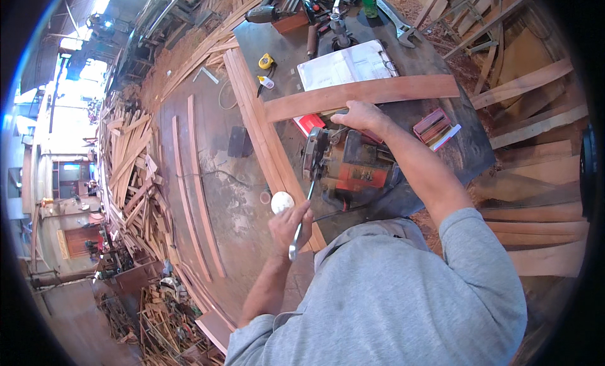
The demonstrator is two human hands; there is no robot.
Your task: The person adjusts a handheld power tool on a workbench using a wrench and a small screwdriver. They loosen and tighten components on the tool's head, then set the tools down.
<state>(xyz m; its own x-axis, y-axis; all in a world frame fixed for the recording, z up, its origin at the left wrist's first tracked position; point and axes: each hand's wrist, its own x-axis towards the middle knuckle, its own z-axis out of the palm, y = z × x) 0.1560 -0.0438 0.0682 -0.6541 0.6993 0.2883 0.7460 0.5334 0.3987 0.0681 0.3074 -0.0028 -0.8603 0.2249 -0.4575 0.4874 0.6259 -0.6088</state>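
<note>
My left hand (pixel 291 228) is closed round a shiny metal wrench (pixel 294 247). The wrench's far end reaches up to the round metal base (pixel 313 155) of an orange and black power tool (pixel 359 170), which looks like a router lying on its side. Just beyond the tool, my right hand (pixel 362 117) has its fingers bent together beside the tool's nose; what they pinch, if anything, is too small to make out. A curved wooden board (pixel 372 93) lies just past that hand. Close by my left hand sits a white round object (pixel 282 203).
Long wooden strips (pixel 255 126) lie left of the tool. Beyond the board are an open notebook (pixel 346 64), a yellow tape measure (pixel 266 61), a large adjustable wrench (pixel 398 27) and a drill (pixel 268 13). A small red case (pixel 435 127) stands at right. Scrap wood (pixel 135 170) is heaped at left.
</note>
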